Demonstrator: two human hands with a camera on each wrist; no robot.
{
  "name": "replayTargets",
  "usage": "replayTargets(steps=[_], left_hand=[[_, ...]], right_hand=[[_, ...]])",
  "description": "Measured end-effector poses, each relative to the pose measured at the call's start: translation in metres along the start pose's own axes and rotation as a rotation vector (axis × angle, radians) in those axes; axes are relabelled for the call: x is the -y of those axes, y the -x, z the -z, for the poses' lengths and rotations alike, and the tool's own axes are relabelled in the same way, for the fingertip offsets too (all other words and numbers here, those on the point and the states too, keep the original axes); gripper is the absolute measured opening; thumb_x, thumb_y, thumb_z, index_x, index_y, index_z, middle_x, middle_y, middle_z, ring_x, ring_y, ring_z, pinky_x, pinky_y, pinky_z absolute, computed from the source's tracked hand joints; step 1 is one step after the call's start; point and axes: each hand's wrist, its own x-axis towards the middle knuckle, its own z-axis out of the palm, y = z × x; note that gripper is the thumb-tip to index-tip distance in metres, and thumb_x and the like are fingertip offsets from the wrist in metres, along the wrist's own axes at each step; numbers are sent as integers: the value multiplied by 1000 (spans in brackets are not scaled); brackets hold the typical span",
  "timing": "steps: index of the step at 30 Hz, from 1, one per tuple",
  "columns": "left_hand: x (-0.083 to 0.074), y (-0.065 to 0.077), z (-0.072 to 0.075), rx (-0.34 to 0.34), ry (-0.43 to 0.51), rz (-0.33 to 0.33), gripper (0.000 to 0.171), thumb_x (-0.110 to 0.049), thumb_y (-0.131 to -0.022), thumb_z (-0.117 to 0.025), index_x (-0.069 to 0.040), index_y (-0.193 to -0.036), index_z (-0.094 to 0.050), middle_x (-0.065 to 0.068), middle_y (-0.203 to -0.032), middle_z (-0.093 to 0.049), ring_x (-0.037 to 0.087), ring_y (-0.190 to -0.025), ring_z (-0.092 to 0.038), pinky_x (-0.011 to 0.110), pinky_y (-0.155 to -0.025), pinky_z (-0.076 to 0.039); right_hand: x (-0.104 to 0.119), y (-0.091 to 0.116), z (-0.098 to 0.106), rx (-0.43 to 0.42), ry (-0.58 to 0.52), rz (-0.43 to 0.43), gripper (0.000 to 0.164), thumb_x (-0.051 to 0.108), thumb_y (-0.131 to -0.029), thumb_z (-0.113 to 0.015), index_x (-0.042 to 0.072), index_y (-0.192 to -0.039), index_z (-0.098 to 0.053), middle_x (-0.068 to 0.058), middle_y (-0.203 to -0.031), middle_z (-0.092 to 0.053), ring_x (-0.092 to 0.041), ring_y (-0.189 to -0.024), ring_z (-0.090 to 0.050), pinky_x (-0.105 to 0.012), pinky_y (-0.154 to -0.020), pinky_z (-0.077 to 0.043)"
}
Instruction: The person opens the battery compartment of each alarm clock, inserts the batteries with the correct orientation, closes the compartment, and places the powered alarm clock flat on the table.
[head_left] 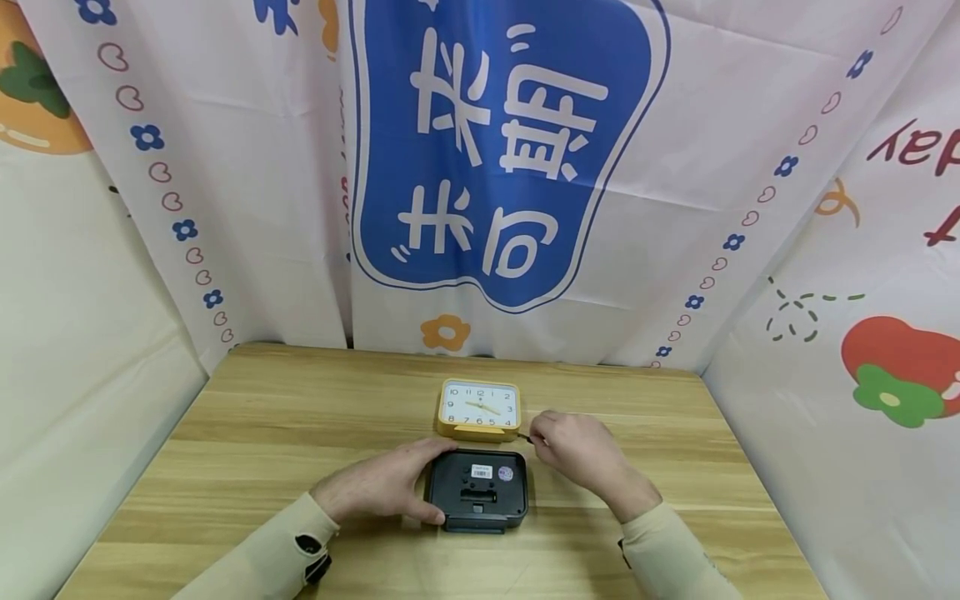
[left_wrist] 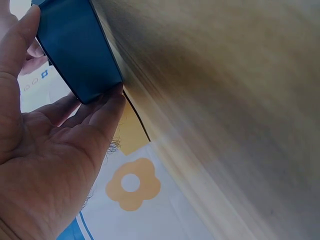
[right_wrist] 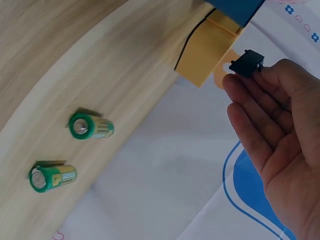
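A dark clock [head_left: 495,461] lies face down on the table, its back showing a barcode label, a round sticker and an uncovered battery compartment [head_left: 478,496]. Whether a battery sits inside is too dark to tell. My left hand [head_left: 386,483] grips this clock by its left side, thumb at the near corner and fingers at the far edge. Between thumb and fingertips, my right hand [head_left: 581,450] pinches a small black battery cover [right_wrist: 247,63], held off to the clock's right. Just behind, a yellow clock [head_left: 480,408] has its white dial facing up.
Two green batteries, one [right_wrist: 92,126] and another [right_wrist: 52,177], lie on the wooden table [head_left: 300,400] in the right wrist view. Behind the table's far edge hangs a printed white curtain [head_left: 285,208], with more printed cloth at both sides.
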Motion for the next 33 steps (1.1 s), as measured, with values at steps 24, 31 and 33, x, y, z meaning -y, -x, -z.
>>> replayTargets(steps=[24,31,33], left_hand=[[2,0,0,-2,-16,-16,107,-35,-85,-108,-6,-172,-53,14,-168,-64,34,-156,-62,67,-137,-49],[2,1,0,2,-2,-5,108,-35,-85,-108,-5,-173,-52,16,-171,-62,37,-159,-61,68,-138,-47],[2,1,0,3,-2,-5,108,-35,-85,-108,-5,-173,-52,17,-171,-62,38,-159,-60,68,-138,-47]], right_hand=[[-30,-4,-24,216,49,-33,17,11,-106,-83,14,-91,-75,6,-80,-69,-4,-65,-50,-20,-57,-50],[-35,-4,-27,271,51,-68,17,11,-108,-81,14,-92,-75,6,-81,-68,-5,-66,-51,-22,-59,-52],[-36,-4,-28,273,49,-70,17,11,-108,-80,14,-92,-75,6,-81,-68,-5,-67,-51,-22,-59,-52]])
